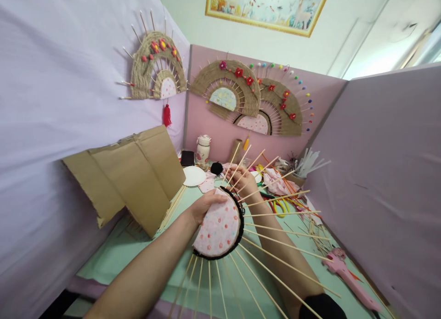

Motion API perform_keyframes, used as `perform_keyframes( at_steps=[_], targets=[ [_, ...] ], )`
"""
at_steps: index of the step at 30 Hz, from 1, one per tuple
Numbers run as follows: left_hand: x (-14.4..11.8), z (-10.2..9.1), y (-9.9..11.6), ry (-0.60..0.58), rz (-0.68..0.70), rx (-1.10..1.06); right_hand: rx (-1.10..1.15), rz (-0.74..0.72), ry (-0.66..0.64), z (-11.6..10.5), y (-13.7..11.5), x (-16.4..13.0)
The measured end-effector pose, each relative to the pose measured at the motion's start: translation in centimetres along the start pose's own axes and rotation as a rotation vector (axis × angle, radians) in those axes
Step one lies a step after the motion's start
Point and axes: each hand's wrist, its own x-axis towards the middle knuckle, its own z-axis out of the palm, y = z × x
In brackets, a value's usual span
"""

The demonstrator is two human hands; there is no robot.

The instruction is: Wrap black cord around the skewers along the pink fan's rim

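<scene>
Desk (113,259): green, between lilac partitions.
Left hand (203,204): fingers curled over fabric half-disc (217,228).
Right hand (241,179): fingers pinching radiating bamboo sticks (275,199).
Glue gun (344,271): pink, at right.

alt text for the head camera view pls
Left hand and right hand hold a pink floral fabric half-disc with bamboo sticks fanning out, above a green mat. Finished woven fans hang on the wall behind.
</scene>
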Motion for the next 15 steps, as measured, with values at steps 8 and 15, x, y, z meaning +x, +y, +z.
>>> perform_keyframes(
  at_steps=[8,15],
  targets=[
    [0.2,0.1,-0.1,0.006,-0.024,0.009,0.036,0.060,-0.004,1.8,1.1,-0.7],
    [0.2,0.6,-0.1,-0.009,0.010,-0.095,0.042,-0.134,0.023,-0.3,-0.3,0.2]
  ],
)
